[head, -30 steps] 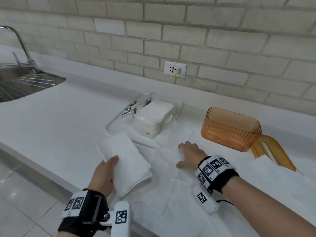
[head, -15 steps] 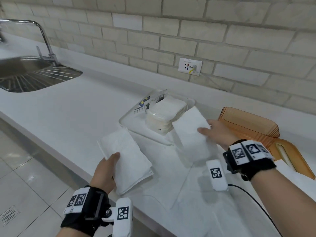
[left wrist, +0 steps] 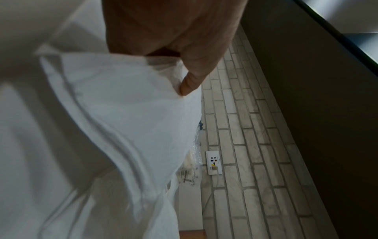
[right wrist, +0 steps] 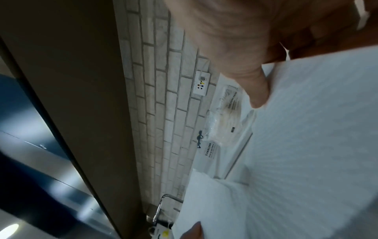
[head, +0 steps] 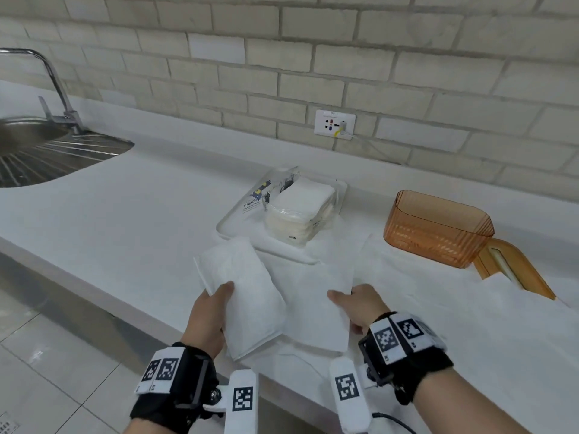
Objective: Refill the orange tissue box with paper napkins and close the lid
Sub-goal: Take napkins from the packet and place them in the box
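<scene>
My left hand grips a folded stack of white napkins at the counter's front edge, thumb on top; the left wrist view shows the thumb pressing the stack. My right hand pinches a single folded napkin right beside that stack, thumb on top. The orange tissue box stands open and looks empty at the right. Its orange lid lies flat beside it, partly under a spread napkin.
A torn clear wrapper with more napkins lies behind my hands. Loose unfolded napkins cover the white counter. A steel sink with a tap sits far left. A wall socket is on the brick wall.
My right hand lifted a folded napkin off the counter and has carried it back toward me, beside the left hand's stack. The left hand keeps its hold.
</scene>
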A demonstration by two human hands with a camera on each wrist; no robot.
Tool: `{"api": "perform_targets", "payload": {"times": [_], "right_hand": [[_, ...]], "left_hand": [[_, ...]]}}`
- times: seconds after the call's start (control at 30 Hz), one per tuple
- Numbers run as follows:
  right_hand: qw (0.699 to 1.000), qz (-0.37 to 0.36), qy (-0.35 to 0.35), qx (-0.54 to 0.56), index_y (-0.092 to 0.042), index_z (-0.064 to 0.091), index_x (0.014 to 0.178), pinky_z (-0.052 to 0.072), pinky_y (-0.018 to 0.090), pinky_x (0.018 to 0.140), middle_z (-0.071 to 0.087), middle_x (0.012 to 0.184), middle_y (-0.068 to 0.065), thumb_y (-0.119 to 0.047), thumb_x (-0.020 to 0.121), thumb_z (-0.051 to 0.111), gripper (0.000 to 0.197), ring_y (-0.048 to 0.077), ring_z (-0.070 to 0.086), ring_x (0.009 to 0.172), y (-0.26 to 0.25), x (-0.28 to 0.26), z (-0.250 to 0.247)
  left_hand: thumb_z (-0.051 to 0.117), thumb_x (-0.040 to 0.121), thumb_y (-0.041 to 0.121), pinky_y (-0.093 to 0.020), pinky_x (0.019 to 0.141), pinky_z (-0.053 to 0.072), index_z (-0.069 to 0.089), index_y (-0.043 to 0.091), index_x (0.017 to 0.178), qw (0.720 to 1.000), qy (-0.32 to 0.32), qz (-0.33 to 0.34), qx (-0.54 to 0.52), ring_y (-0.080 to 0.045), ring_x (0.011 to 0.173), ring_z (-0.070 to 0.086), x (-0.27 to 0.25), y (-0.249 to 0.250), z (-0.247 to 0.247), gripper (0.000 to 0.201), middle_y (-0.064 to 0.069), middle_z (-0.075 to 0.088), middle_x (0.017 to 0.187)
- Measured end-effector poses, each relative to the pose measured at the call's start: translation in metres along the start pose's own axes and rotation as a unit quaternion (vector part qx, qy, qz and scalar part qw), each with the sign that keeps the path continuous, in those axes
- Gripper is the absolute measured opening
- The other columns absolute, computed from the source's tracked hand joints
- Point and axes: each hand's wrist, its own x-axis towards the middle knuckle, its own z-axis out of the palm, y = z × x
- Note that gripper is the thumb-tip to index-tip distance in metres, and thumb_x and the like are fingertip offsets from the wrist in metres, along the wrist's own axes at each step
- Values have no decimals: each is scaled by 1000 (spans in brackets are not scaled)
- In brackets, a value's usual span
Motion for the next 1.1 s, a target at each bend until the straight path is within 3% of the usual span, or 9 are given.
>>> {"api": "perform_targets", "payload": {"times": [0.13,0.23,0.4,0.63,0.73,0.83,0.9,1.0,1.1], "right_hand": [[997,15,66,-23,-6,47,78,29,25,46,40,60,2,-35,88,61,34,19,41,54,4,0,11],[995,13,79,-67,-9,43,68,38,26,60,46,67,2,-37,88,60,39,27,56,81,4,-4,18],[975,43,119,-180,-1,36,124,44,36,91,52,128,15,-44,85,61,64,30,53,117,4,-14,29],[965,28,89,-244,-1,54,113,44,25,73,62,116,12,-30,85,64,42,26,60,107,-6,-11,26],[975,-21,113,-191,-8,56,88,42,26,72,61,91,7,-22,88,58,14,27,58,94,-4,-6,18],[973,-78,154,-151,-16,30,64,32,27,56,38,65,-2,-21,90,57,38,20,45,76,-6,-9,4],[976,-124,155,-92,-15,34,66,31,25,55,42,67,-1,-19,90,58,34,22,46,74,-11,-12,-8],[975,-174,101,88,-13,52,91,51,37,80,64,92,6,-16,91,58,7,28,63,90,-27,-19,-24],[950,-213,53,223,-16,55,109,52,43,88,68,105,5,-14,93,55,16,23,66,94,-48,-30,-35]], "left_hand": [[49,97,18,-34,72,48,51,6,125,1000,-23,2,-4,-25,95,62,0,1,-2,30,-9,65,107],[50,97,18,-36,75,48,51,6,127,1000,-30,3,-2,-27,96,62,2,3,-4,32,-10,65,109],[49,97,17,-41,89,47,52,5,127,1000,-29,7,2,-30,100,61,7,8,-12,32,-11,66,111],[50,97,18,-38,80,48,52,6,128,999,-34,0,0,-31,103,61,11,9,-19,34,-13,65,115],[49,97,18,-35,72,48,53,7,124,999,-35,6,-2,-26,93,62,12,10,-20,30,-9,66,106],[49,97,19,-34,69,47,53,8,122,999,-34,4,-3,-25,91,62,14,10,-22,28,-8,66,102],[49,97,19,-34,69,47,52,8,122,999,-37,0,-8,-26,89,62,13,11,-20,27,-9,65,102],[48,98,16,-34,67,47,52,7,121,999,-49,0,-11,-25,87,62,13,12,-13,25,-10,65,100],[45,98,14,-34,69,48,52,9,121,998,-62,-5,-11,-26,89,62,13,12,-5,24,-10,65,102]]}}
